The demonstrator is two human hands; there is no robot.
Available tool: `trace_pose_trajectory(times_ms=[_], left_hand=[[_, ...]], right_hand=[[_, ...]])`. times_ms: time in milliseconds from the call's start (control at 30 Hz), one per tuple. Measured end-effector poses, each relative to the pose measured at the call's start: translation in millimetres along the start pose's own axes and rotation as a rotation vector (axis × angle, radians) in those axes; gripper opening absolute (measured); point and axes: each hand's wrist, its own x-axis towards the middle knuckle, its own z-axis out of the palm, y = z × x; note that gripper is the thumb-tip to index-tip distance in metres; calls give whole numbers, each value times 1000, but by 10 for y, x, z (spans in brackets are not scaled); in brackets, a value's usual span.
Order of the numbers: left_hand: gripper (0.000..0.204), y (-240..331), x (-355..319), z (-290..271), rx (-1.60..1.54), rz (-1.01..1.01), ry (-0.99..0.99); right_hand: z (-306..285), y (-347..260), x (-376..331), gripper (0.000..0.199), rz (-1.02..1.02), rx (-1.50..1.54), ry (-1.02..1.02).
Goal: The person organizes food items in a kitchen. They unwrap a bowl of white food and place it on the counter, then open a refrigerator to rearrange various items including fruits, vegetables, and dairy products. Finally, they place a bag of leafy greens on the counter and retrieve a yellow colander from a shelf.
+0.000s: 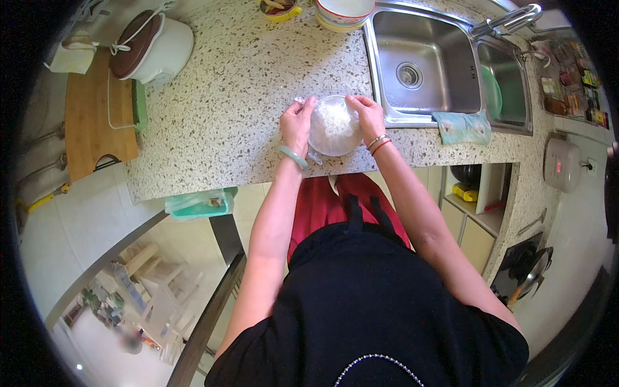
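A round bowl [320, 143] stands on the speckled counter in front of me, with a white mass inside it. Clear plastic film [314, 157] seems to lie over the bowl, and a crumpled bit of it sticks out past the rim at the near left. My left hand [297, 126], wearing a green bangle, pinches the film at the bowl's left edge. On the far right edge, my right hand [369, 120] is closed, thumb and fingers together at the rim. Exactly what lies between the right fingertips is too small to make out.
A double steel sink [445, 97] with a faucet [509, 20] is to the right, a cloth [463, 127] over its front edge. Stacked bowls [345, 11] and a yellow cup [280, 10] stand behind. At left are a white cooker [161, 51] and a wooden board [97, 122].
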Motion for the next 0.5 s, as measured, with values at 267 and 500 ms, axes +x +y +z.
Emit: trace_pose_trajectory(times_ms=[267, 500], left_hand=[[20, 5, 69, 95, 12, -40, 35], [25, 33, -22, 225, -30, -2, -33]], right_hand=[[11, 97, 42, 21, -164, -55, -10], [4, 180, 145, 22, -131, -26, -9]])
